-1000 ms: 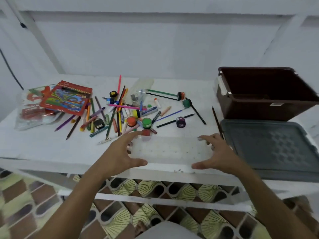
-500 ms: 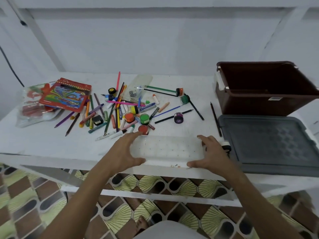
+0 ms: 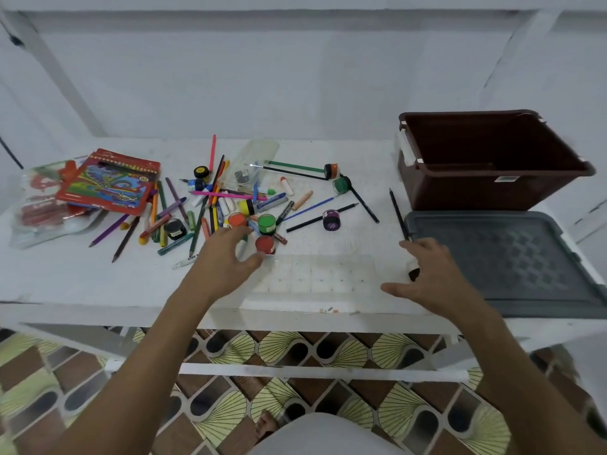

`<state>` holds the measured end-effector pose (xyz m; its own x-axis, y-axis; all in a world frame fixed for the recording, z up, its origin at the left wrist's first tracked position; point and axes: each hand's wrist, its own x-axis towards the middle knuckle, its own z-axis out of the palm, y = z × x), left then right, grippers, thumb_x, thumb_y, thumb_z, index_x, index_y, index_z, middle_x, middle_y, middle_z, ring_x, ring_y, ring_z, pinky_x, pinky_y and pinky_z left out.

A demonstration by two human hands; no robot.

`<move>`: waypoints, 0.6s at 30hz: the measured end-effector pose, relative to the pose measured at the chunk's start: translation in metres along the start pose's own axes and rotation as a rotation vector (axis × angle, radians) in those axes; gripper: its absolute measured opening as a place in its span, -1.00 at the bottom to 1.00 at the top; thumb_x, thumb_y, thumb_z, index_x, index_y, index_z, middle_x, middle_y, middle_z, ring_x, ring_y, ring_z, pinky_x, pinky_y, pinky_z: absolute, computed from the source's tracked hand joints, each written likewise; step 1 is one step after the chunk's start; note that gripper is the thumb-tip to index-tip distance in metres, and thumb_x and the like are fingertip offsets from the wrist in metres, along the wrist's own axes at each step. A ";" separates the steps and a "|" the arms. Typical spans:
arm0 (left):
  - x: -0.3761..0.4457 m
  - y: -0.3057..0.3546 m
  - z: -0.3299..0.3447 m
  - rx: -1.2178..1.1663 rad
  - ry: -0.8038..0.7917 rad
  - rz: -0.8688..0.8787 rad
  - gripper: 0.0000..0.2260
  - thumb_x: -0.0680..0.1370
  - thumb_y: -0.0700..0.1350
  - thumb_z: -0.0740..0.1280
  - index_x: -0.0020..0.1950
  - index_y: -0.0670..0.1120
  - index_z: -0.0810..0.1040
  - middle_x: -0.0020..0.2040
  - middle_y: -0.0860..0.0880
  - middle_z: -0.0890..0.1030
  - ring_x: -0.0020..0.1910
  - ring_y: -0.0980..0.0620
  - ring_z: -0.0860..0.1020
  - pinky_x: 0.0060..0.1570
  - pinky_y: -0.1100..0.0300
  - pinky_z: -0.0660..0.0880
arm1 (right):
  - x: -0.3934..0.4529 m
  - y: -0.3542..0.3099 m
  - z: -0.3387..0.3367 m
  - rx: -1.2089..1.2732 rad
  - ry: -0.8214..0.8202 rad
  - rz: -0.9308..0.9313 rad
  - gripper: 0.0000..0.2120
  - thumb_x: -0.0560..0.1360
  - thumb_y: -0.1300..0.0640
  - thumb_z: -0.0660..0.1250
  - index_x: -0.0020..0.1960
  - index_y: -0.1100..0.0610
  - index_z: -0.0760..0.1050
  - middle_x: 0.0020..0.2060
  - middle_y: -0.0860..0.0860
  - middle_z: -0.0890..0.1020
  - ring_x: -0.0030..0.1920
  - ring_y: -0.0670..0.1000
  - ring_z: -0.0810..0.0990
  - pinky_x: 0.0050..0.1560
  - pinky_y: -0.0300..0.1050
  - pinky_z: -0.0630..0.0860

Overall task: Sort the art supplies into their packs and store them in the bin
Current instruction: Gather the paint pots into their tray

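Observation:
A clear compartment tray [image 3: 312, 279] lies flat near the table's front edge. My left hand [image 3: 226, 261] hovers at its left end with loosely curled fingers, holding nothing, its thumb beside a red paint pot [image 3: 264, 244]. My right hand [image 3: 427, 277] is spread off the tray's right end, partly covering a small dark pot [image 3: 414, 273]. Behind the tray lies a heap of pencils, crayons and markers [image 3: 210, 208] with orange [image 3: 237, 220], green [image 3: 266, 223] and purple [image 3: 331, 219] paint pots. A red pencil pack [image 3: 108, 182] lies at the left. The brown bin [image 3: 492, 178] stands at the right.
The bin's grey lid [image 3: 505, 257] lies flat in front of the bin. A black pencil [image 3: 398, 213] lies along the lid's left side. A clear plastic bag [image 3: 36, 208] sits under the pencil pack. Another clear case [image 3: 254, 159] rests behind the heap. Patterned floor shows below the table.
Both hands have let go of the tray's ends. The left hand moved forward toward the paint pots, and the right hand shifted right, away from the tray.

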<state>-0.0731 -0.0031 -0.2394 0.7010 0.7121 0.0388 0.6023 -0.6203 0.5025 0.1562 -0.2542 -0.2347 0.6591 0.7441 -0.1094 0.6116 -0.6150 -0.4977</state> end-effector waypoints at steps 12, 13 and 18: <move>0.035 0.027 0.021 0.081 -0.064 -0.289 -0.64 0.41 0.27 0.36 -0.28 0.01 0.39 -0.34 0.02 0.46 -0.31 0.02 0.46 -0.41 0.21 0.30 | 0.003 0.018 0.013 -0.092 0.150 0.139 -0.42 0.36 0.01 0.49 0.28 0.22 0.43 0.12 0.20 0.36 0.17 0.20 0.36 0.18 0.00 0.35; 0.037 0.027 0.022 0.088 -0.080 -0.303 -0.66 0.43 0.24 0.35 -0.28 -0.01 0.42 -0.36 0.00 0.45 -0.33 0.00 0.46 -0.44 0.22 0.28 | 0.004 0.017 0.015 -0.090 0.164 0.146 -0.45 0.38 0.01 0.48 0.26 0.24 0.44 0.11 0.21 0.37 0.15 0.20 0.38 0.16 -0.01 0.37; 0.037 0.028 0.022 0.081 -0.079 -0.312 -0.75 0.49 0.07 0.32 -0.25 -0.09 0.49 -0.35 -0.07 0.51 -0.32 -0.02 0.51 -0.41 0.19 0.38 | 0.010 0.014 0.012 -0.069 0.230 0.113 -0.55 0.42 0.13 0.43 0.24 0.29 0.45 0.03 0.23 0.47 0.06 0.18 0.42 0.04 -0.06 0.34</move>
<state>-0.0219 -0.0009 -0.2430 0.5036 0.8460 -0.1749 0.8188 -0.4028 0.4091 0.1657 -0.2526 -0.2533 0.8021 0.5958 0.0419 0.5520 -0.7128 -0.4327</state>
